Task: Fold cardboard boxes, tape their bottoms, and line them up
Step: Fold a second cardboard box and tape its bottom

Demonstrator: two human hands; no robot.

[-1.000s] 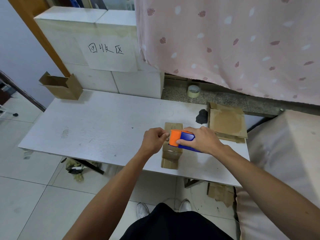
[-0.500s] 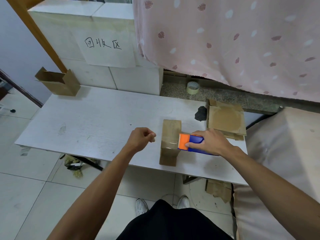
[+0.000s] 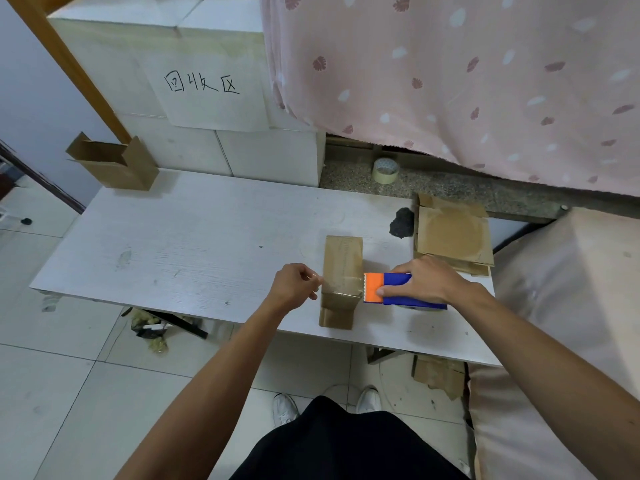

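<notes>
Left hand [image 3: 294,287] pinching tape [image 3: 341,285], right hand [image 3: 427,282] gripping the dispenser [image 3: 373,288], we had the box [image 3: 343,254] about half taped; flats [image 3: 450,233] were left.

On the table [image 3: 173,244], the cardboard box [image 3: 343,268] lies near the front edge, tape dispenser [image 3: 374,289] touching its right side; flattened cardboard [image 3: 450,233] behind-right, open box [image 3: 114,164] at the far-left corner

Two folded boxes [image 3: 343,261] [image 3: 117,168], one tape dispenser [image 3: 373,287], one tape roll [image 3: 385,170]
</notes>
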